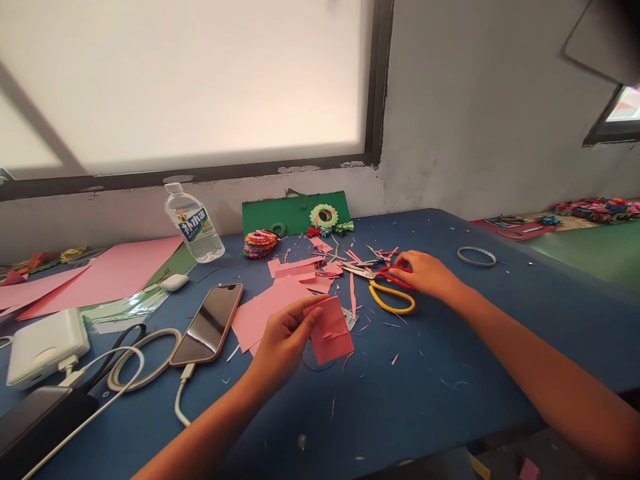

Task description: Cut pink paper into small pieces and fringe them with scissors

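My left hand (285, 337) pinches a small folded piece of pink paper (332, 337) between thumb and fingers, held above the table. My right hand (425, 272) has its fingers closed at the red handle of the scissors (393, 298), whose other handle is yellow. The scissor blades point left, over pink paper scraps (295, 270). Larger pink sheets (273, 310) lie behind my left hand. Part of a small metallic-looking piece (350, 319) shows just behind the folded paper.
On the blue table (450, 373), a phone (207, 327), cables, a white power bank (47, 347) and a water bottle (195, 223) stand at left. Paper rosettes (260, 243) and a green board (280, 217) are at the back. A tape roll (477, 256) lies at right.
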The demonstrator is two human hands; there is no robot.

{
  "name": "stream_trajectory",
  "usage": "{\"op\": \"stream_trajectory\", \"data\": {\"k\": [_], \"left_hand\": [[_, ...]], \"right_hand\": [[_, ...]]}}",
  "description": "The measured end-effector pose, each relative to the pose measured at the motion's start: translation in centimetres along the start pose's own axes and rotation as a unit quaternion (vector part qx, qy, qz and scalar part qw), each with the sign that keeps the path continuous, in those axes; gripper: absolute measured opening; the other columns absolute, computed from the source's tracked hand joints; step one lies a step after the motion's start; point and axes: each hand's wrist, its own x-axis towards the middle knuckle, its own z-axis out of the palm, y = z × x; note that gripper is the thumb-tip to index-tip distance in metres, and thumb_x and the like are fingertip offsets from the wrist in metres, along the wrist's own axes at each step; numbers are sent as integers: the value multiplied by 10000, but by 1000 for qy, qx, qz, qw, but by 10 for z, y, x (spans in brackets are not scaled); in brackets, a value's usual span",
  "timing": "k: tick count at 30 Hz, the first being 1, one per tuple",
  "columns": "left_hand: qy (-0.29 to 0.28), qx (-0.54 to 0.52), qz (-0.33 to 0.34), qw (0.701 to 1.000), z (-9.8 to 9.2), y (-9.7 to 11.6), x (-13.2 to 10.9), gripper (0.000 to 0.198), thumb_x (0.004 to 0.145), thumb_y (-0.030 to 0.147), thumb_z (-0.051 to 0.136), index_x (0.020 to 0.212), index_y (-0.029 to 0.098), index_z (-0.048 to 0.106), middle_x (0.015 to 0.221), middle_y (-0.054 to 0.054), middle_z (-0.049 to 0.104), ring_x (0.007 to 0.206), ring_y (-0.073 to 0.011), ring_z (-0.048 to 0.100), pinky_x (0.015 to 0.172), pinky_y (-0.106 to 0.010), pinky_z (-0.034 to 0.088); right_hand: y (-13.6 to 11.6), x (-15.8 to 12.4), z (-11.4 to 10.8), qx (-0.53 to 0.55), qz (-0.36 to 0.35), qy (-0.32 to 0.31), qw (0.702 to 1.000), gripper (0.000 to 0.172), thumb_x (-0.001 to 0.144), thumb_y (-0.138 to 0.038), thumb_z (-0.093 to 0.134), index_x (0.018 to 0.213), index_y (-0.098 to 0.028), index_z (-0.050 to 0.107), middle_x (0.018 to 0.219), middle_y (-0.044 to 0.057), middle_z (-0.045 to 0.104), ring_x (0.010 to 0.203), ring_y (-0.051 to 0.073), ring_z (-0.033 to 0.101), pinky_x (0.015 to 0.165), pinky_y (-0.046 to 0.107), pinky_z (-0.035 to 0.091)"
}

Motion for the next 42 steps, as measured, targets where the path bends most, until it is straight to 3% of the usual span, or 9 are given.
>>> {"op": "stream_trajectory", "data": {"k": [3,5,11,15,17,20,23,29,42], "left_hand": [[6,4,0,1000,-1,1,0,321,771,375,532,1010,187,636,785,-33,659,710,-148,546,540,-208,391],[10,3,-1,1000,-2,2,0,327,771,381,528,1011,185,634,768,-34,646,687,-142,532,518,-206,370],[29,-17,4,999,-4,7,0,352,790,369,518,1099,203,555,625,18,561,513,-83,415,445,-191,266],[30,-58,3,998,-4,15,-2,367,793,376,519,1109,192,488,470,83,422,414,-56,283,412,-178,195],[27,-60,-1,998,-3,15,-3,352,790,378,524,1084,188,484,457,87,420,408,-53,290,409,-170,191],[5,-70,-8,998,-1,12,-3,334,788,378,529,1063,194,484,484,67,489,438,-65,400,427,-160,264],[-31,-92,-18,995,3,6,-4,328,787,382,525,1054,193,492,566,28,576,522,-107,519,479,-189,368],[-27,-65,-14,997,7,5,-6,306,781,372,534,1010,171,561,688,-16,627,601,-138,560,523,-228,421],[-19,-60,-19,998,8,7,-6,280,782,344,545,1002,172,571,694,-3,636,632,-130,572,558,-214,436]], "right_hand": [[32,10,-6,-49,36,-17,998,267,734,-420,533,699,-157,569,757,120,588,708,213,531,560,296,348],[38,11,-4,-64,40,-22,997,301,750,-449,496,723,-159,572,807,131,595,730,222,537,558,298,349],[16,5,8,-59,18,-66,996,374,531,-517,679,625,-176,559,689,85,610,676,242,564,579,320,394],[-10,-4,12,5,-23,-40,999,376,761,-497,482,902,-163,578,974,110,606,894,226,555,741,327,413],[-28,-12,17,85,-57,-77,992,399,827,-509,361,925,-187,576,907,54,628,798,155,583,693,267,440],[-56,-29,27,377,-67,-193,904,397,783,-519,454,842,-151,589,791,54,632,707,138,579,659,265,450],[-74,-44,33,448,-58,-188,872,343,756,-480,528,763,-144,597,682,15,588,634,110,538,606,233,429],[-79,-52,30,439,-61,-167,881,306,787,-428,511,706,-144,592,631,-4,538,598,95,479,570,214,396],[-77,-52,29,423,-86,-168,886,331,817,-429,456,704,-139,570,633,-4,496,609,100,445,565,213,366]]}}
